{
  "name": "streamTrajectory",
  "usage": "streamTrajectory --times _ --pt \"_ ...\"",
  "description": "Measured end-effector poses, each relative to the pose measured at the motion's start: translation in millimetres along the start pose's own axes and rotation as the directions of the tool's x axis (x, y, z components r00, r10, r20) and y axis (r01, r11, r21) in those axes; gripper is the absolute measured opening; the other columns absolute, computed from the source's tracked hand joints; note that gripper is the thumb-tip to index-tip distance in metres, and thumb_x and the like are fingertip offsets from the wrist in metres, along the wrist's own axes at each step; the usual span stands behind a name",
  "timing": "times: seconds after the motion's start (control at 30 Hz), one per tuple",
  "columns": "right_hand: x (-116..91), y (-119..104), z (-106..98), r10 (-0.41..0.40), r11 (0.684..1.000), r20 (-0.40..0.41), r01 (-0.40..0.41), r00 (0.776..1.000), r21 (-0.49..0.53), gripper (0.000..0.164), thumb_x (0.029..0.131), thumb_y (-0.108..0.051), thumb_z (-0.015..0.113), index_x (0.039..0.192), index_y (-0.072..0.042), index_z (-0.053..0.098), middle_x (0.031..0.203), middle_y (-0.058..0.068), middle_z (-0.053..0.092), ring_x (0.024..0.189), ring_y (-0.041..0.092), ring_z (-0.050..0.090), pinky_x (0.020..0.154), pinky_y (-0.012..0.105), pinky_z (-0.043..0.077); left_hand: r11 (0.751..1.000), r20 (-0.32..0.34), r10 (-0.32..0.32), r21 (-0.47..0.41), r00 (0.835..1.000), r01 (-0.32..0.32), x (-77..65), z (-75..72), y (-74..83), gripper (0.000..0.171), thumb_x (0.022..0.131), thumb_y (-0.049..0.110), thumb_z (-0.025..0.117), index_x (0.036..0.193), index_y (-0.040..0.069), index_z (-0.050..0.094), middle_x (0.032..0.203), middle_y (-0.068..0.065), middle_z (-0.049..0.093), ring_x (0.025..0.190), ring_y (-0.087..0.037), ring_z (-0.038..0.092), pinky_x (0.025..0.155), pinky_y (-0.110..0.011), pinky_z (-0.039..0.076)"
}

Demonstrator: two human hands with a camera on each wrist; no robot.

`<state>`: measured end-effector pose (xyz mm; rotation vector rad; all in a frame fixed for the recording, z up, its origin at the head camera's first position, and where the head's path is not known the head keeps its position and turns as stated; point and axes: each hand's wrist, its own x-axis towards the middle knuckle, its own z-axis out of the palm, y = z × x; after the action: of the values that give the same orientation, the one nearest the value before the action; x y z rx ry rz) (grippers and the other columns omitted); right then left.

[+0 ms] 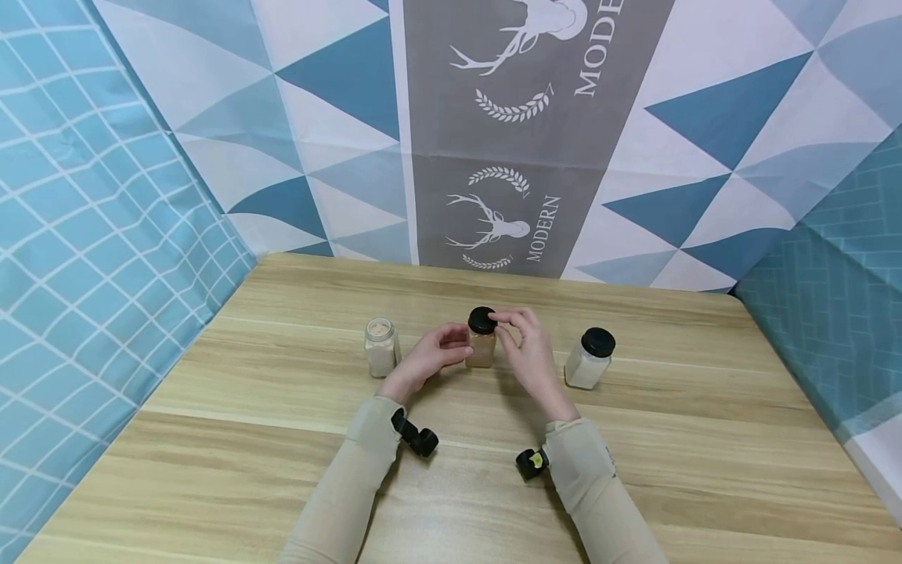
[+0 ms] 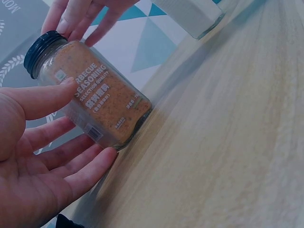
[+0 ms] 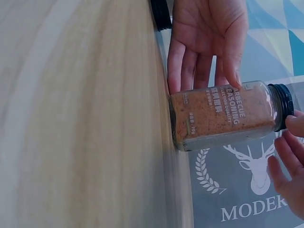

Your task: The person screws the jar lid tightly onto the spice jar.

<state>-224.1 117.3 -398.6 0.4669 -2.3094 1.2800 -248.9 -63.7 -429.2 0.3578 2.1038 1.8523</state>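
Observation:
A clear glass jar of orange-brown barbecue seasoning [image 1: 481, 350] stands upright on the table with a black lid [image 1: 482, 319] on top. Around its left side is my left hand [image 1: 438, 352], thumb against the label and fingers along the lower side, as the left wrist view shows. My right hand [image 1: 524, 345] pinches the lid's edge between thumb and fingers. To the left stands a jar of pale powder [image 1: 381, 356], its round top showing no black lid. On the right is another jar of whitish contents [image 1: 585, 370], capped in black.
The wood-grain table [image 1: 247, 470] ends at a patterned backdrop [image 1: 486, 141] behind the jars. A blue checked cloth [image 1: 92, 196] rises along the left side, and a teal brick-patterned one [image 1: 831, 274] along the right. Black wrist cameras hang below both forearms.

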Motion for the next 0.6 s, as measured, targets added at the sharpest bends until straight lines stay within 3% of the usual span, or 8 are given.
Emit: streamTrajectory --times 0.1,0.2,0.37,0.6 --pt "0.9 0.1 0.5 -0.003 1.0 0.019 0.003 1.0 0.019 0.017 0.085 -0.002 0.061 0.101 -0.006 0.066 0.121 0.012 0.053 0.113 0.026 0.051 0.095 0.04 0.042 1.0 0.004 -0.003 0.003 1.0 0.003 0.2 -0.4 -0.3 0.052 0.086 0.01 0.061 0.132 -0.001 0.041 0.133 -0.018 0.046 0.121 -0.03 0.046 0.098 -0.037 0.041" --pt "1.4 -0.4 1.3 -0.005 0.995 0.051 0.0 0.999 0.1 0.018 0.085 0.001 0.059 0.102 -0.001 0.062 0.13 0.014 0.047 0.119 0.028 0.047 0.098 0.035 0.041 1.0 0.006 0.001 0.006 1.0 -0.001 -0.4 -0.7 0.2 0.053 0.086 0.011 0.061 0.132 -0.002 0.04 0.134 -0.019 0.045 0.122 -0.031 0.045 0.098 -0.038 0.041" --pt "0.4 -17.9 -2.8 -0.013 0.984 0.063 0.002 0.998 0.178 0.019 0.083 0.009 0.057 0.102 0.008 0.059 0.127 0.022 0.048 0.119 0.033 0.047 0.098 0.033 0.041 1.0 -0.001 -0.003 0.0 1.0 0.003 -1.0 -0.4 1.3 0.053 0.086 0.01 0.062 0.132 -0.002 0.04 0.134 -0.019 0.045 0.122 -0.031 0.045 0.099 -0.038 0.04" --pt "0.9 -0.7 3.0 -0.026 0.99 0.048 0.019 0.998 0.142 0.02 0.084 0.003 0.06 0.104 -0.001 0.061 0.123 0.015 0.055 0.117 0.025 0.05 0.098 0.031 0.042 1.0 -0.015 -0.004 -0.005 1.0 0.004 -0.6 0.8 0.7 0.051 0.085 0.008 0.062 0.131 -0.002 0.042 0.131 -0.018 0.047 0.12 -0.03 0.047 0.097 -0.036 0.042"
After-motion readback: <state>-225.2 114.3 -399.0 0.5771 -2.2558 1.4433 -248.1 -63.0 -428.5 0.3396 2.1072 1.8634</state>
